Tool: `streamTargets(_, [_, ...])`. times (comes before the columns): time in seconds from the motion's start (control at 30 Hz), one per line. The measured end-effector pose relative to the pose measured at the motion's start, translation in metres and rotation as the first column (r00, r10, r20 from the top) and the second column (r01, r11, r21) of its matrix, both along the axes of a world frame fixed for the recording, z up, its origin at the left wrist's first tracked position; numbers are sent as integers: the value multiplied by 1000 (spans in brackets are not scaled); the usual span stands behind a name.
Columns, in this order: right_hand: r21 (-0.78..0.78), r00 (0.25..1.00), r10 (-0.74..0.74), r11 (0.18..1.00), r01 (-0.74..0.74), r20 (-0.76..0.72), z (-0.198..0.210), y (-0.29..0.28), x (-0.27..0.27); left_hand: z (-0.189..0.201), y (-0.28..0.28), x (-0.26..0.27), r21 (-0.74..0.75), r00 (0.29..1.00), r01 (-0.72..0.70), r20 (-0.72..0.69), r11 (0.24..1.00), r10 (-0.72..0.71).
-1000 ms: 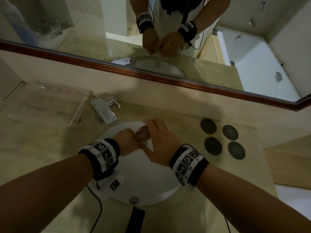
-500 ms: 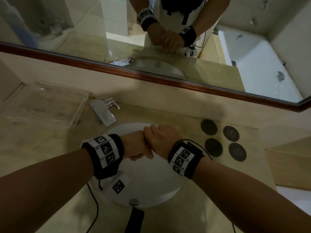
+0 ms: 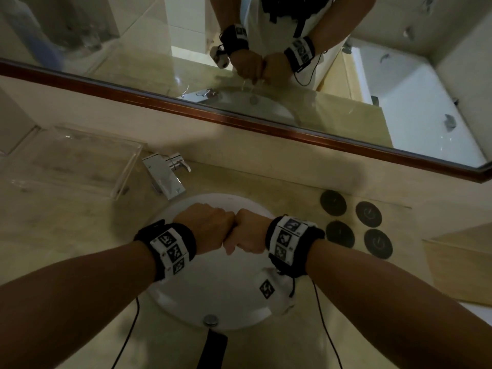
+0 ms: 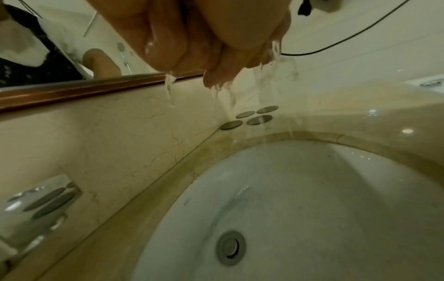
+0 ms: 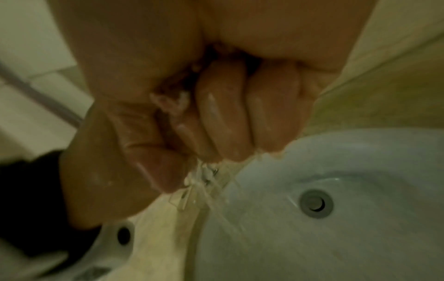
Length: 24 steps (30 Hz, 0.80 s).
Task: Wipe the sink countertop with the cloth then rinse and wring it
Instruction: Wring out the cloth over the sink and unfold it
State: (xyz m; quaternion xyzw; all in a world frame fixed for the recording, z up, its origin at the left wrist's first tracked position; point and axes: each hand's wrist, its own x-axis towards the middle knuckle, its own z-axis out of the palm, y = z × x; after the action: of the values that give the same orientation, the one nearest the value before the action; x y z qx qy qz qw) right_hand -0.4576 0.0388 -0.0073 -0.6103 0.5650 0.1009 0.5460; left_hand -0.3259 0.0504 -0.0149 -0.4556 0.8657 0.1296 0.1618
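Over the white sink basin (image 3: 213,296) my left hand (image 3: 210,225) and right hand (image 3: 250,235) are clenched into fists, pressed knuckle to knuckle. The cloth is squeezed inside both fists and hidden in the head view. Only a dark sliver of the cloth (image 5: 176,83) shows between the curled fingers (image 5: 223,114) in the right wrist view. Thin streams of water (image 4: 228,98) run off the left hand (image 4: 173,38) down into the basin (image 4: 312,209). More water (image 5: 204,186) drips from under the right fist.
The chrome faucet (image 3: 165,177) stands at the back left of the basin, with a clear tray (image 3: 72,158) further left on the beige countertop (image 3: 66,235). Several dark round coasters (image 3: 356,225) lie to the right. A mirror (image 3: 266,75) runs along the wall behind.
A second ago a brown twist of cloth showed between the hands. The fists have since closed together over it and rolled, so the cloth is hidden and water runs out.
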Motion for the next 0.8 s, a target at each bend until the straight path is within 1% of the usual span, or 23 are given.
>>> streamTargets(0.03, [4,1000,6,1000,-6,5,0,-1,-1,1,-1,0,-3,1000,5,-15,1000,-5])
streamTargets(0.07, [-24,1000,28,999,-28,0,-1,-2,-3,2,-1,1,-6,999,-6,-42,1000,6])
streamTargets(0.17, [-156,994,96,982,-104,-58,-2,-9,-9,0,1,4,-34,985,-44,-166,998,38])
streamTargets(0.27, [-213,987,135,965,-151,-90,1,-15,-19,-5,3,5,-53,972,32,-231,998,-44])
streamTargets(0.33, [-250,987,119,958,-143,-109,1,-15,-28,-3,0,5,-7,968,58,-246,998,-58])
streamTargets(0.4, [-326,994,39,943,-71,-105,-1,-12,-38,0,-5,7,74,952,8,-306,997,15])
streamTargets(0.43, [-385,997,-7,923,-23,-76,-1,-10,-43,1,-6,7,126,926,-47,-368,991,90])
streamTargets(0.47, [-474,998,-42,880,14,-49,-3,-8,-48,0,-7,7,177,883,-113,-433,978,180])
streamTargets(0.5, [-597,997,-62,802,27,-38,-4,-4,-52,0,-8,6,235,825,-179,-493,955,276])
streamTargets(0.53, [-731,997,-57,683,5,-46,-6,1,-56,0,-9,3,323,754,-236,-534,917,382])
streamTargets(0.57, [-845,997,-21,533,-49,-71,-6,5,-57,0,-9,0,451,663,-264,-557,853,500])
streamTargets(0.6, [-922,993,38,370,-118,-112,-7,10,-57,0,-10,-3,604,551,-249,-554,757,623])
streamTargets(0.63, [-954,979,105,228,-196,-176,-8,14,-56,2,-10,-6,740,450,-200,-513,643,731])
streamTargets(0.67, [-951,951,160,122,-285,-264,-11,18,-56,5,-10,-8,833,391,-143,-448,534,804])
streamTargets(0.7, [-932,919,196,53,-358,-342,-14,20,-55,9,-10,-9,890,366,-91,-387,446,846])
streamTargets(0.73, [-919,899,219,21,-393,-380,-16,20,-55,12,-10,-10,928,352,-39,-333,370,875])
streamTargets(0.77, [-924,899,235,5,-382,-370,-17,19,-55,15,-9,-11,953,336,10,-288,303,897])
streamTargets(0.8, [-941,913,238,-17,-338,-332,-18,18,-54,17,-9,-11,968,320,54,-248,244,914])
